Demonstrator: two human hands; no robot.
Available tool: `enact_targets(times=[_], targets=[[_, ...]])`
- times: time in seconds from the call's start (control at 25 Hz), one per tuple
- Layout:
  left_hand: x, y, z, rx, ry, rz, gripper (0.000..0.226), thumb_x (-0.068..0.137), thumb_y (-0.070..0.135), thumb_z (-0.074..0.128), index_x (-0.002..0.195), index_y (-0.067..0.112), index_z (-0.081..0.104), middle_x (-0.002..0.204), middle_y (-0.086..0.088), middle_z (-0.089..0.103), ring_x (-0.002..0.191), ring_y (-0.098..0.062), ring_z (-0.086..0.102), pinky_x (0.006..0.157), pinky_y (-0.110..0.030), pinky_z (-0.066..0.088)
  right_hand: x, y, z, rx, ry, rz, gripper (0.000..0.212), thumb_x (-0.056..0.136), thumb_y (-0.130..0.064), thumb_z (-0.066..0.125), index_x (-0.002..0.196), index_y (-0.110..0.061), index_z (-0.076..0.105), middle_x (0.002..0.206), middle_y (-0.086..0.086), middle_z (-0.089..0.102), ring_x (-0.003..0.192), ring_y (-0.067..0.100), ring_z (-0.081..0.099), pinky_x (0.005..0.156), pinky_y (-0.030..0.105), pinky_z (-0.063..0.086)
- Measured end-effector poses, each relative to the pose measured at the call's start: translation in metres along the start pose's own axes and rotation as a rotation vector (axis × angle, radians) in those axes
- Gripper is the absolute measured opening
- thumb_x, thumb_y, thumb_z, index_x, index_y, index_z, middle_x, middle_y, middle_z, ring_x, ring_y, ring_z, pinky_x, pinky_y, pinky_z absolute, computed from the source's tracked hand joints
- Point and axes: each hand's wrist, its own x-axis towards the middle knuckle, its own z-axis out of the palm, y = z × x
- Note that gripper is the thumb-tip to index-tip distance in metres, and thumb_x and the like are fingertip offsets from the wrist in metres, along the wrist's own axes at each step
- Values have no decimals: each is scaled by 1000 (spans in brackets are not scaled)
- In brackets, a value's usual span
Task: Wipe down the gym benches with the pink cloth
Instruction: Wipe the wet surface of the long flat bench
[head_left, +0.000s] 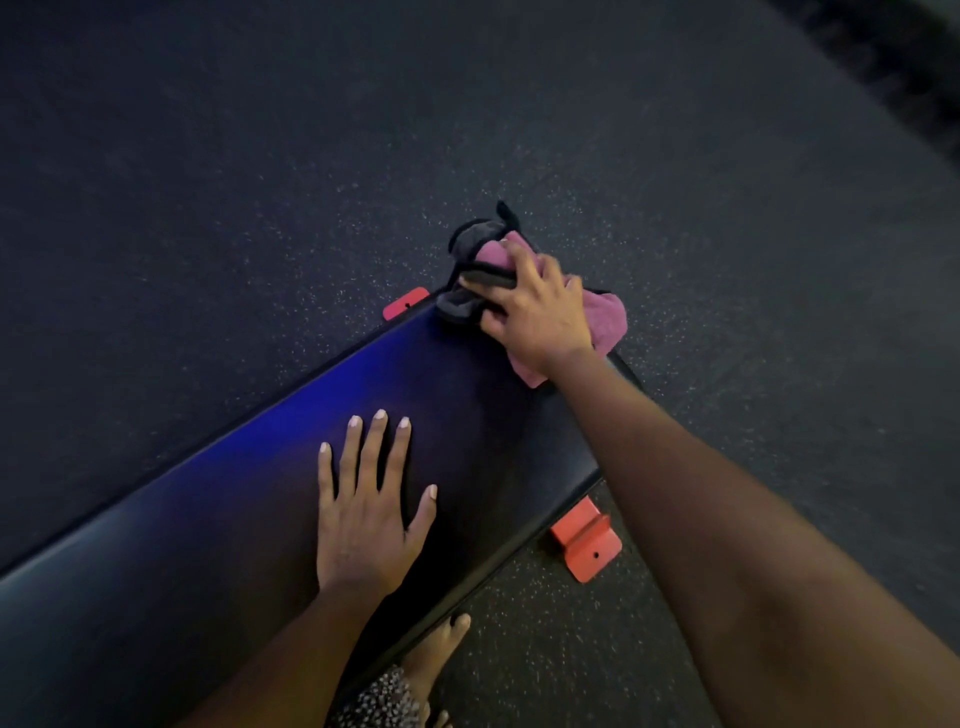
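Wiping the far end of the bench (260, 493) looks like the step in hand; to do it well, the right hand (535, 312) should keep the pink cloth (605, 317) flat under the palm, press evenly, and draw it in long overlapping strokes back along the dark pad toward the near end, taking in the rounded edges; the left hand (369, 509) can brace the pad while the cloth travels, then shift out of the way so no strip is missed. At present the cloth is bunched, not spread, so opening it out would cover more of the surface per pass.

The cloth lies at the far right corner of the bench, partly hanging past the end over the speckled floor (208, 182); the right hand's fingers (498, 288) are spread and pressed down on top of it, with pink folds showing to the right of and behind the palm, and a dark-edged grey part bunched at the fingertips. The left hand's fingers (376, 447) lie flat and slightly splayed on the bare pad, well apart from the cloth. Orange feet (589, 543) show beneath the bench.
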Motion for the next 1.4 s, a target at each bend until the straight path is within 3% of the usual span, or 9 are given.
enact_targets(times=[0.16,0.28,0.52,0.64,0.76,0.96,1.08,1.2,1.4], targets=[[0,-2,2,-5,-9,-1,69,91,58,6,147,19,18,154,-9,18,144,-24,6,115,-44,-4,19,21,-8,153,-57,186,48,83,-51,49,131,-49,42,141,6,31,122,35,38,97,53,36],[0,-2,1,-13,0,0,68,91,57,10,147,19,18,154,-9,19,143,-24,6,115,-43,-5,14,43,-8,286,-116,319,55,79,-58,52,132,-48,40,131,10,39,121,36,42,100,50,37],[1,-1,2,-14,2,7,69,88,54,20,147,18,17,154,-11,21,143,-25,7,115,-45,-3,-38,91,4,389,-259,507,61,76,-70,50,131,-43,44,133,14,48,121,36,47,100,44,38],[0,0,1,-16,6,8,69,88,54,21,146,16,16,153,-12,22,143,-28,9,114,-46,-1,-70,95,10,459,-191,582,57,74,-70,51,126,-46,48,131,12,51,119,35,49,99,44,40],[-1,-1,1,-31,6,14,70,88,54,20,147,16,15,154,-12,20,144,-28,7,114,-47,-2,-100,86,18,589,-66,780,54,75,-63,54,125,-44,50,129,13,53,117,35,51,98,42,40],[0,0,2,-36,-24,-1,72,87,55,18,147,17,14,155,-12,18,144,-29,5,115,-51,1,-158,44,33,1165,231,1159,52,88,-45,54,137,-32,44,145,4,42,130,29,40,107,38,29],[0,1,2,-27,-24,1,72,87,55,17,148,17,12,156,-11,14,145,-28,2,115,-52,0,-182,-7,41,1299,322,1282,57,87,-45,56,140,-38,36,143,4,44,129,29,41,108,38,29],[-1,0,3,-25,-11,14,71,88,54,19,148,17,8,157,-10,11,145,-28,1,115,-51,-2,-197,-49,48,1291,380,1297,61,87,-43,56,141,-42,28,143,4,45,130,29,41,107,37,29],[-3,-2,-4,-104,-29,49,67,93,50,28,148,19,7,158,-8,6,145,-27,-3,115,-48,-6,-223,-117,58,1177,403,1193,59,92,-46,48,144,-42,22,153,3,28,138,27,28,109,36,26]])
